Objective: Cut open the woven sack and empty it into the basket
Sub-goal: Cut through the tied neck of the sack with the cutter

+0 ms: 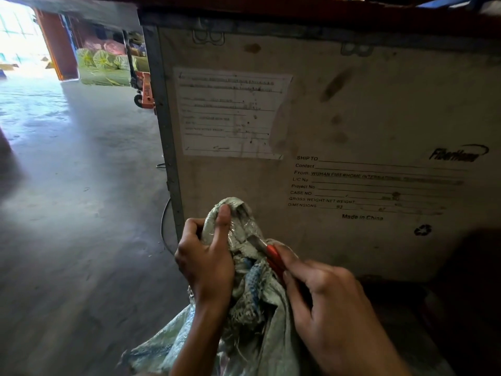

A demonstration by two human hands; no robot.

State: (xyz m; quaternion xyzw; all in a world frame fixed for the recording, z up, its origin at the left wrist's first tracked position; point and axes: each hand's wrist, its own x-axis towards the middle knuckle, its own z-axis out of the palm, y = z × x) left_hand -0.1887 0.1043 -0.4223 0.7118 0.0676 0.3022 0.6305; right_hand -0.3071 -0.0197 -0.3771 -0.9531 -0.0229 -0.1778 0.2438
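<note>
A grey-white woven sack with faded blue print stands in front of me, its top bunched into a twisted neck wrapped in clear tape. My left hand is clenched around that neck, thumb pressed up along it. My right hand holds a red-handled knife, whose short metal blade lies against the taped neck just right of my left thumb. No basket is in view.
A large dirty shipping crate with a paper label and printed text stands directly behind the sack. Grey concrete floor stretches to the left toward a bright doorway. An orange pallet jack and green bundles sit far back.
</note>
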